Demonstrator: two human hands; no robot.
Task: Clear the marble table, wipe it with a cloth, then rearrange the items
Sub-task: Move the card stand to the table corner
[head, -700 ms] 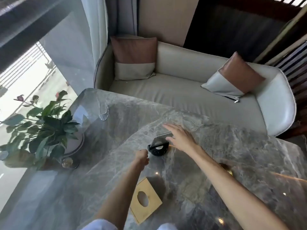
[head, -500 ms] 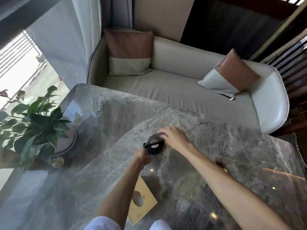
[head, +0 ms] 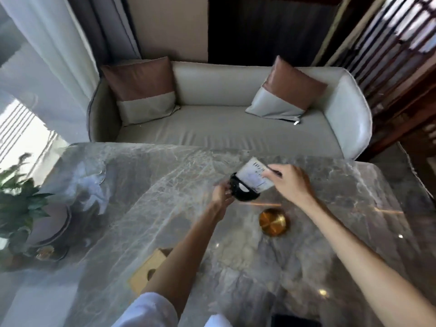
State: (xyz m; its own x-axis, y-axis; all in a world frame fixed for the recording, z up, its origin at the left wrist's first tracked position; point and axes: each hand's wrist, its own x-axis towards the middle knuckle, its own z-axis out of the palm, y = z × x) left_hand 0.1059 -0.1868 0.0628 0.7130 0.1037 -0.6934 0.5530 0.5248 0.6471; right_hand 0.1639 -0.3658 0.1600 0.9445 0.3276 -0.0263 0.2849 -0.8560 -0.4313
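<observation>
- Nearest, the wooden tissue box (head: 147, 267) and the gold dish (head: 274, 221) sit on the marble desk (head: 236, 260), uncleared; no cloth visible
- Beyond, left hand (head: 220, 194) clamps the black stand (head: 243, 193), right hand (head: 291, 182) pinches its card (head: 256, 178)
- Clearing looks barely begun; the plant (head: 16, 206) remains

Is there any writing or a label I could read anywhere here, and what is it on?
White card, held by the right hand in the black round stand: dark printed marks along its top edge, too blurred to read.
Black round stand, gripped by the left hand: a pale patch, no legible text.
Gold box, gold round dish, marble table: no writing seen.
</observation>
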